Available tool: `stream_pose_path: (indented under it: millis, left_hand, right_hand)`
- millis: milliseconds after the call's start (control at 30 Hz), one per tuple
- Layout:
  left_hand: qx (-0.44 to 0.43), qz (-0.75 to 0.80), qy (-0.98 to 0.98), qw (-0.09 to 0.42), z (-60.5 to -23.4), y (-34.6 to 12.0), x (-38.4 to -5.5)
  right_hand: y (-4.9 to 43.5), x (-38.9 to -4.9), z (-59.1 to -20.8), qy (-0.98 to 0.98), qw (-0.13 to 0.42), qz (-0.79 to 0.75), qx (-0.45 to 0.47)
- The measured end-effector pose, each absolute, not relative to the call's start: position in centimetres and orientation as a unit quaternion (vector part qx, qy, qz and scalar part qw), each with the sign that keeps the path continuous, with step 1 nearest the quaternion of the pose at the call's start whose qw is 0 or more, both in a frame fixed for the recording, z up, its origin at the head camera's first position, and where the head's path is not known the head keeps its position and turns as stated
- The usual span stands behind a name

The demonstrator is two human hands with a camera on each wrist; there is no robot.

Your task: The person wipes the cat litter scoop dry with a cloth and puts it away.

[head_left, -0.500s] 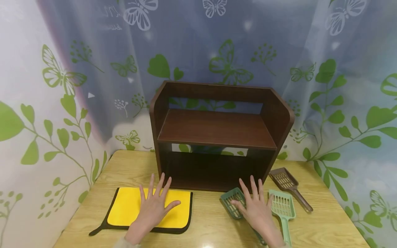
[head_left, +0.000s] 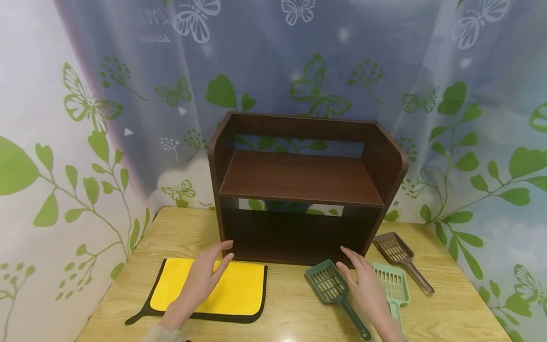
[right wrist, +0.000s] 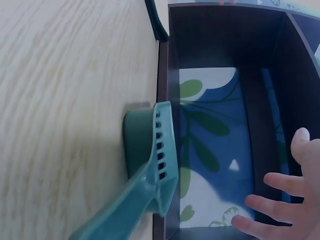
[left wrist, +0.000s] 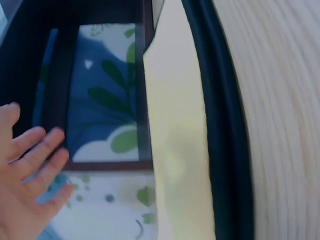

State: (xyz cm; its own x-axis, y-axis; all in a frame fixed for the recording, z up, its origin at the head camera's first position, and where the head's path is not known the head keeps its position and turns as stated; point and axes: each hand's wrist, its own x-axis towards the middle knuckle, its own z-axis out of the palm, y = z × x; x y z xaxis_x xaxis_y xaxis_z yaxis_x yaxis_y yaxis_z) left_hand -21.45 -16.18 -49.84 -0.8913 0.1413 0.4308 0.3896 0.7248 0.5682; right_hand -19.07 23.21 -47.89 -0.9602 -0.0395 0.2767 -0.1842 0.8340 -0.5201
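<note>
My left hand [head_left: 204,278] hovers above a folded yellow cloth [head_left: 241,289] with black edging, thumb and fingers apart and holding nothing. In the left wrist view its fingers [left wrist: 42,155] are spread, away from the cloth. My right hand [head_left: 365,287] is held over the space between a dark green slotted litter scoop [head_left: 328,281] and a light green one [head_left: 392,280], partly covering the light one. Nothing lies between its fingers [right wrist: 272,207] in the right wrist view. A brown slotted scoop [head_left: 395,249] lies farther right, its handle toward the front.
A dark brown two-tier shelf [head_left: 301,178] stands at the back of the wooden table [head_left: 286,304], behind the cloth and scoops. Its lower compartment faces me. Behind it hangs a curtain [head_left: 265,57] printed with butterflies and leaves.
Both hands have turned from palms down with spread fingers to palms more inward. The dark green scoop is now less covered by the right hand. Cloth and scoops lie as before.
</note>
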Motion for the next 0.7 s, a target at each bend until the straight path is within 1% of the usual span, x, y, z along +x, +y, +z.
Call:
stream_pose_path:
  millis: [133, 267, 400, 567, 700]
  left_hand:
    - [-0.124, -0.362, -0.901, 0.205, -50.2, -17.5, -22.3]
    - [-0.116, -0.359, -0.902, 0.211, -50.9, -19.0, -23.2]
    - [-0.105, -0.338, -0.914, 0.198, -51.3, -20.0, -24.0]
    - [-0.106, -0.289, -0.936, 0.168, -51.7, -20.7, -24.9]
    - [-0.142, -0.243, -0.946, 0.161, -52.1, -21.0, -25.7]
  right_hand:
    - [24.0, -19.0, -48.1, -0.942, 0.116, 0.313, 0.033]
    - [24.8, -19.1, -48.8, -0.935, 0.092, 0.343, 0.008]
    - [25.5, -18.9, -49.8, -0.939, 0.078, 0.335, -0.007]
    - [26.2, -18.7, -50.7, -0.952, 0.054, 0.302, -0.020]
    - [26.3, -18.5, -50.9, -0.957, 0.009, 0.290, -0.020]
